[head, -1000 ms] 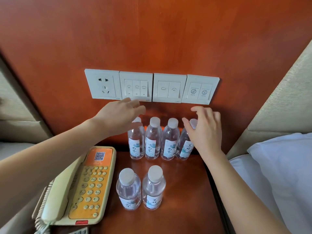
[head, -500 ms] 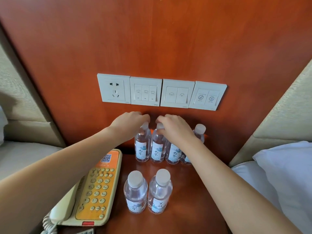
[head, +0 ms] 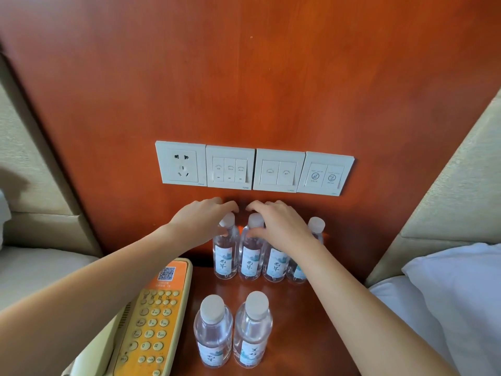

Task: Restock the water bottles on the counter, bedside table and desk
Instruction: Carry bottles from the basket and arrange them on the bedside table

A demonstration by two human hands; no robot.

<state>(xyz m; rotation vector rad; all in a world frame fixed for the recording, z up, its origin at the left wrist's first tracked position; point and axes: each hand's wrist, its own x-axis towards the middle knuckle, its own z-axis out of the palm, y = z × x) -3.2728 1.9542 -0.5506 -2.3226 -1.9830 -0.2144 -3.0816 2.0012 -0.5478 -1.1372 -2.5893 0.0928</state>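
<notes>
Clear plastic water bottles [head: 275, 264], white-capped, stand four abreast at the back of the reddish wooden worktop [head: 298, 316], two nearer. The left hand [head: 202, 221] curls its fingers [head: 230, 206] round the leftmost bottle [head: 223, 257] at its top; the right hand [head: 279, 226] clasps the second bottle [head: 250, 264] likewise.

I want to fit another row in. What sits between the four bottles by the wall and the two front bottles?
Nothing: the head view shows only bare bedside table wood between the back row and the front pair.
</notes>
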